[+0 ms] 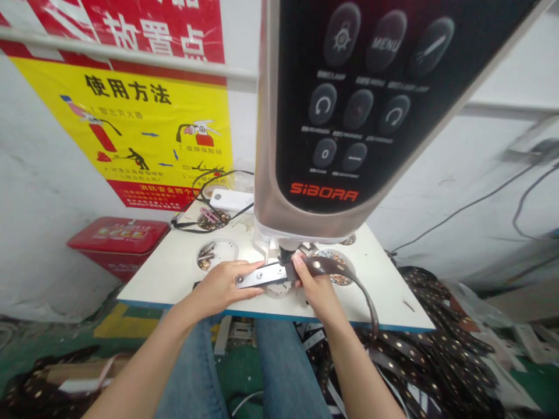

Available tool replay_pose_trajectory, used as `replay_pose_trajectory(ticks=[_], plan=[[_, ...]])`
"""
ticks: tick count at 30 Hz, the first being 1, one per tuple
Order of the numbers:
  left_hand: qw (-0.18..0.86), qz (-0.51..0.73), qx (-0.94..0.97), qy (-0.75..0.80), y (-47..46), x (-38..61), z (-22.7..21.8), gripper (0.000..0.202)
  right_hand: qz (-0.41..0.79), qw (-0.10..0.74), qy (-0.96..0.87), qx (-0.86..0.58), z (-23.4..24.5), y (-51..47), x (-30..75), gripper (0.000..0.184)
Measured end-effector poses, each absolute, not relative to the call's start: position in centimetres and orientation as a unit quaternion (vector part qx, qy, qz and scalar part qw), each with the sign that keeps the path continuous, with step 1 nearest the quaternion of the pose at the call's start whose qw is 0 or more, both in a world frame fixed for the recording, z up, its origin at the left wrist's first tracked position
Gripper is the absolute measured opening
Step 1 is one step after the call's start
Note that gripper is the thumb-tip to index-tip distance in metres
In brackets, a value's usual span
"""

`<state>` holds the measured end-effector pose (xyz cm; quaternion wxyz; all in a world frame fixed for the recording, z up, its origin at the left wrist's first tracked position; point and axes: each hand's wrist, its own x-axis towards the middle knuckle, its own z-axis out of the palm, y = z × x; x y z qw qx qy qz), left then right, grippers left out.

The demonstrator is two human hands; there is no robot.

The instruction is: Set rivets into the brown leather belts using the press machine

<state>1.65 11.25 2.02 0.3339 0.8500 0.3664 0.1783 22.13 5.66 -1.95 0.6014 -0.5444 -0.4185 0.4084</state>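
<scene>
L hand [222, 283] & R hand [315, 289] both pinch 1 long dk-brown, gold-studded strap [329, 266] w/ white backing, just under 1 blk-&-silver machine head [345, 122] overhanging 1 white, blue-edged worktop [386, 297].

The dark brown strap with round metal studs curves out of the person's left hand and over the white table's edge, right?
No: the head view shows the dark brown strap curving from the right hand, not the left hand, over the edge of the white table.
</scene>
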Motion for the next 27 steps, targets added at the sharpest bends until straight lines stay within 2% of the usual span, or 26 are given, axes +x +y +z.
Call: replay_pose_trajectory(ticks=[5, 9, 13, 20, 27], plan=[[0.281, 0.215, 0.87, 0.345, 8.9, 1.8, 2.8, 0.049, 0.411, 0.674, -0.379, -0.483, -0.2, 3.4, 21.1, 0.028], [0.201, 0.206, 0.903, 0.321, 7.2, 1.3, 2.5, 0.051, 0.446, 0.582, -0.467, -0.495, 1.2, 1.1, 21.3, 0.025], [0.131, 0.209, 0.897, 0.366, 8.5, 0.8, 2.2, 0.05, 0.388, 0.577, -0.45, -0.559, 0.8, 2.0, 22.5, 0.025], [0.201, 0.158, 0.889, 0.379, 11.8, 1.0, 1.3, 0.059, 0.429, 0.553, -0.464, -0.543, -1.1, 4.8, 23.6, 0.028], [0.19, 0.187, 0.897, 0.352, 12.4, 0.1, -0.3, 0.06, 0.404, 0.548, -0.497, -0.538, -0.9, 4.4, 23.5, 0.025]])
